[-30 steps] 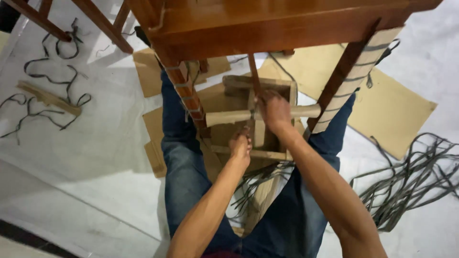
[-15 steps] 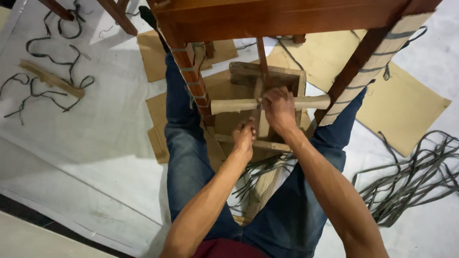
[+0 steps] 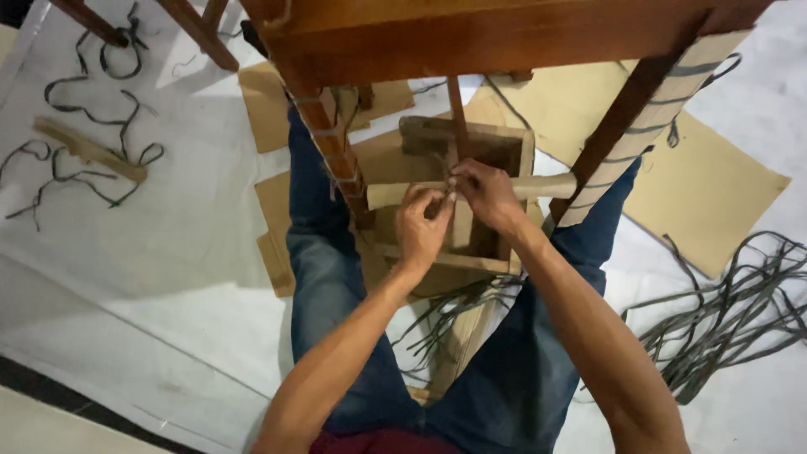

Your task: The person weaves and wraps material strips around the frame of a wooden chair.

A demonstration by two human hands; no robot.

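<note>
1. Nearest me, my legs in blue jeans point(image 3: 336, 277) stretch out over the white sheet point(image 3: 151, 277) on the floor, with loose grey strips point(image 3: 445, 315) trailing between my knees.
2. A bigger tangle of the same strips point(image 3: 731, 311) lies well off to the right.
3. My left hand point(image 3: 422, 227) is curled nearly shut, fingertips pinched on a thin strip point(image 3: 443, 200) just under the pale rung point(image 3: 395, 193).
4. My right hand point(image 3: 487, 195) rests on that rung, fingers bent and pinching the same strip where the two hands meet.
5. The rung runs left to right between two chair legs: the left leg point(image 3: 332, 147) reddish with bands of wrapping, the right leg point(image 3: 647, 126) half covered in pale weave.
6. Beneath the rung sits a small wooden frame point(image 3: 513, 155) on flat cardboard point(image 3: 714, 193).
7. Farther off, the brown chair seat rail point(image 3: 487, 38) crosses the top.
8. Far left, a wood scrap point(image 3: 88, 150) lies among dark cord offcuts point(image 3: 76, 101).
</note>
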